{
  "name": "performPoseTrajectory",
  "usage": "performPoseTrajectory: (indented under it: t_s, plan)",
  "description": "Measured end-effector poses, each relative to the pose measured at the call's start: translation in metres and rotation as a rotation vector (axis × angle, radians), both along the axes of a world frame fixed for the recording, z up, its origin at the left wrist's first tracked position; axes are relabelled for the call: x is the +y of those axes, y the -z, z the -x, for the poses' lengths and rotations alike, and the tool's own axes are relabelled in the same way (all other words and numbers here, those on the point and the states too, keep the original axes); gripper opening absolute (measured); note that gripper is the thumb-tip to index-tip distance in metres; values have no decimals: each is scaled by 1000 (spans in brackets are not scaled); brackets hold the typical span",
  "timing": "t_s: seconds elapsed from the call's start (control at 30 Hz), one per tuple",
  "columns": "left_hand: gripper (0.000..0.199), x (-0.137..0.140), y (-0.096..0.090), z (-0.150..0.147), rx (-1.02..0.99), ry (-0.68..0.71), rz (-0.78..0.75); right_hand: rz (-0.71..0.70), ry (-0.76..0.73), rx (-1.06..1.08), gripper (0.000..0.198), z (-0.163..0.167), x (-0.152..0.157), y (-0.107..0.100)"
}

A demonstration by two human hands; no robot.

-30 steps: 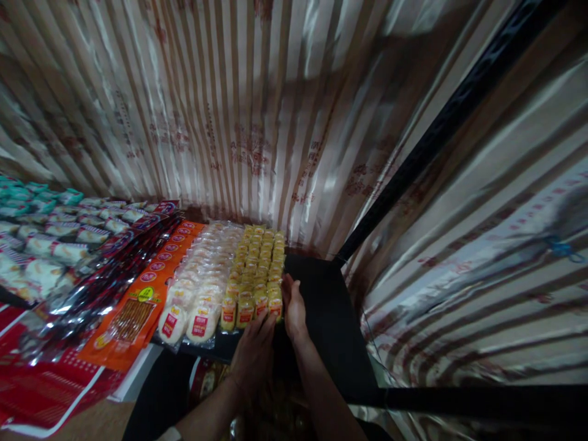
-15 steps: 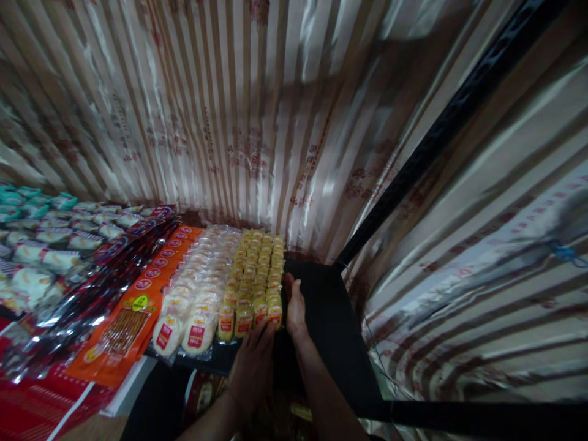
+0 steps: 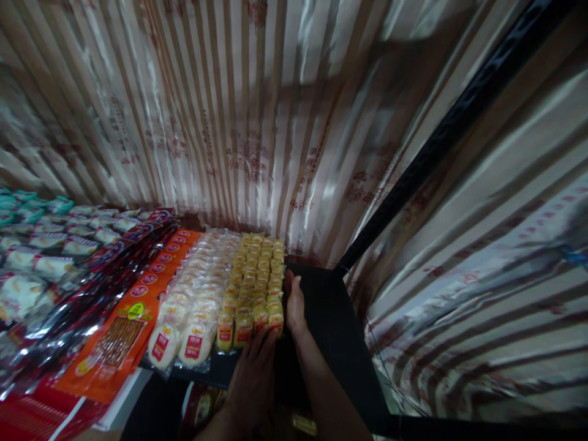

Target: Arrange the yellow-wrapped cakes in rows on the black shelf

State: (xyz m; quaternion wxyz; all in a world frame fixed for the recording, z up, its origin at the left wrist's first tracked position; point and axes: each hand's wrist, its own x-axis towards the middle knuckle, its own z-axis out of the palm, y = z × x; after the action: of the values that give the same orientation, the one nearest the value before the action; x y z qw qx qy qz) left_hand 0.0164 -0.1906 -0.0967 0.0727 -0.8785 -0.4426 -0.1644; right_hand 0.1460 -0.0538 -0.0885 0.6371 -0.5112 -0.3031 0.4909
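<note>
Small yellow snack packets (image 3: 260,275) stand in tight rows on a black shelf (image 3: 326,306). My left hand (image 3: 254,367) lies at their front edge, its outstretched fingertips against the lower end of the front right packets. Along the right side of the rows, my right hand (image 3: 295,303) is held upright and flat, its fingers at or very near the packets. Neither hand grips anything. Just left of the yellow rows are clear packets of round white rice crackers (image 3: 193,340), lined up in two columns.
An orange bag of stick snacks (image 3: 117,337) overlaps dark shiny packets (image 3: 98,282). Farther left lie white packets (image 3: 48,263) and teal ones (image 3: 32,208). Striped printed sheeting (image 3: 248,110) hangs behind, and a black metal post (image 3: 413,162) rises from the shelf's back right corner.
The view has shifted slightly, so the left-hand goods appear a little lower and farther left. Both hands keep nearly the same place against the yellow packets.
</note>
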Motion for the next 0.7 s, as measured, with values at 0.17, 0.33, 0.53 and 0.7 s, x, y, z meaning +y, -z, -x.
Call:
performPoseTrajectory:
  t_s: [0.17,0.33,0.53,0.7]
  plan:
    - [51,0,-2,1,-33,-4,5,27,-36,-57,73,1,13,-3]
    - [51,0,-2,1,-75,23,-5,-15,-47,-26,73,-1,19,1]
    - [54,0,-3,1,-142,22,-57,15,-7,-99,71,-3,26,-1]
    - [57,1,-6,2,-159,34,-64,5,-59,-99,69,-4,32,-5]
